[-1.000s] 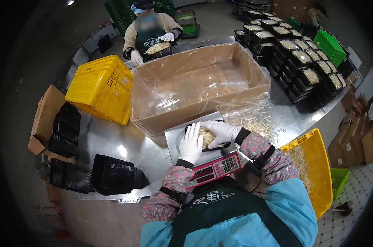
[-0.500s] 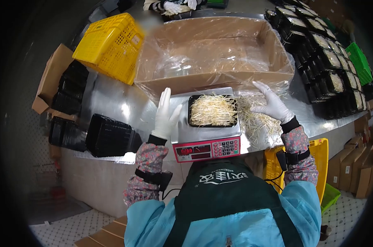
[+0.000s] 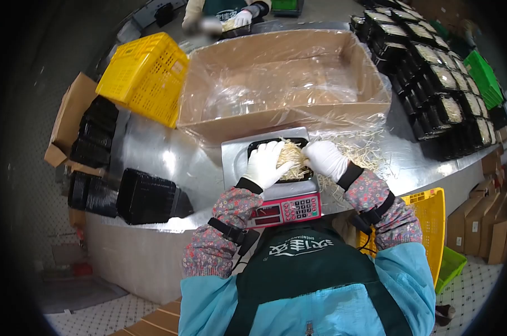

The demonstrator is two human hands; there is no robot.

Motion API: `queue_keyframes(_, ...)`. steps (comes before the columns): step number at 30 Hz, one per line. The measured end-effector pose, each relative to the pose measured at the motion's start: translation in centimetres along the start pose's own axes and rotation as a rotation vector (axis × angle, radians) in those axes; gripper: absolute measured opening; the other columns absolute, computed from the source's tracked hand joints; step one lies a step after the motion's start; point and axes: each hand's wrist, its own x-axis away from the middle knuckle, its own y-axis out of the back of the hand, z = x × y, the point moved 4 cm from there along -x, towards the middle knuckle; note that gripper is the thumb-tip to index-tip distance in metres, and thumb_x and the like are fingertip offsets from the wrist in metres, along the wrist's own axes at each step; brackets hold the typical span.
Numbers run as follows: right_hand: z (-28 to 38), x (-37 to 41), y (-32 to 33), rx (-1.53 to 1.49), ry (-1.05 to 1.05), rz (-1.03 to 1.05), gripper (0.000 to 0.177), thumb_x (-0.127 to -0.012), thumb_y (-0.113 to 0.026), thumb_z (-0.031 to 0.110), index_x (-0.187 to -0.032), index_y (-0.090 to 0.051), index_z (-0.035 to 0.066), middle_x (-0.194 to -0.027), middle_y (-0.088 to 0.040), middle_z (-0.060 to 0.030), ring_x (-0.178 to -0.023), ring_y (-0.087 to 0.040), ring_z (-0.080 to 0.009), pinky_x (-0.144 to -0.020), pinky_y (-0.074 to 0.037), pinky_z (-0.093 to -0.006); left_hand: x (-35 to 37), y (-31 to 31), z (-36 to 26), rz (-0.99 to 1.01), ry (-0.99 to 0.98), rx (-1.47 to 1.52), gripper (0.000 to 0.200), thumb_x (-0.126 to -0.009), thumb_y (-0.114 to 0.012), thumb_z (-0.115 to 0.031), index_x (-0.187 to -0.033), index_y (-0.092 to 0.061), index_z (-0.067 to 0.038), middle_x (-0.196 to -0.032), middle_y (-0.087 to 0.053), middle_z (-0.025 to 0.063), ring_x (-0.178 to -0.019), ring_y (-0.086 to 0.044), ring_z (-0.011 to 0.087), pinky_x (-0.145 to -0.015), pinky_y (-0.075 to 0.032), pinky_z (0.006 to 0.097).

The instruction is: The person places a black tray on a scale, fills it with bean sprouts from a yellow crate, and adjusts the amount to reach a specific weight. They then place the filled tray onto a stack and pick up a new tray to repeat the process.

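Note:
A black tray of pale bean sprouts rests on the silver plate of a scale with a red panel. My left hand, white-gloved, lies over the tray's left side on the sprouts, its thumb apart from its fingers. At the tray's right edge, my right hand, also gloved, is bent over with its fingertips at the sprouts; whether it pinches any is hidden. Loose sprouts are scattered on the metal table to the right of the scale.
Behind the scale stands a plastic-lined cardboard box, with a yellow crate to its left. Black trays sit at left. Filled trays are stacked at right. A co-worker's gloved hand shows beyond the box.
Both hands have moved inward from either side of the scale onto the tray of sprouts. The fingers of my right hand have bent. The whole view has shifted slightly.

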Motion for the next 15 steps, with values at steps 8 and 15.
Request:
queue_keyframes(8, -5.2, 2.7, 6.4, -0.369, -0.149, -0.105, 0.019, -0.078, -0.075, 0.02, -0.084, -0.071, 0.002, -0.075, -0.068, -0.0181, -0.071, -0.068, -0.0325, -0.066, -0.052, -0.0402, 0.3, -1.0, 0.2, -0.012, 0.044, 0.115, 0.075, -0.083, -0.071, -0.045, -0.137, -0.047, 0.001, -0.132, -0.051, 0.0192, -0.121, -0.047, 0.0358, -0.105, -0.037, 0.044)
queue_keyframes(15, -6.6, 4.5, 11.4, -0.849, -0.435, -0.156, 0.013, -0.087, -0.074, 0.01, -0.092, -0.071, -0.002, -0.072, -0.066, -0.002, -0.064, -0.06, -0.0054, -0.057, -0.048, -0.0207, 2.8, 3.0, 1.8, -0.129, 0.098, 0.528, 0.09, -0.076, -0.081, -0.027, -0.147, -0.034, 0.004, -0.149, -0.038, 0.0237, -0.139, -0.036, 0.0341, -0.116, -0.028, 0.0415)
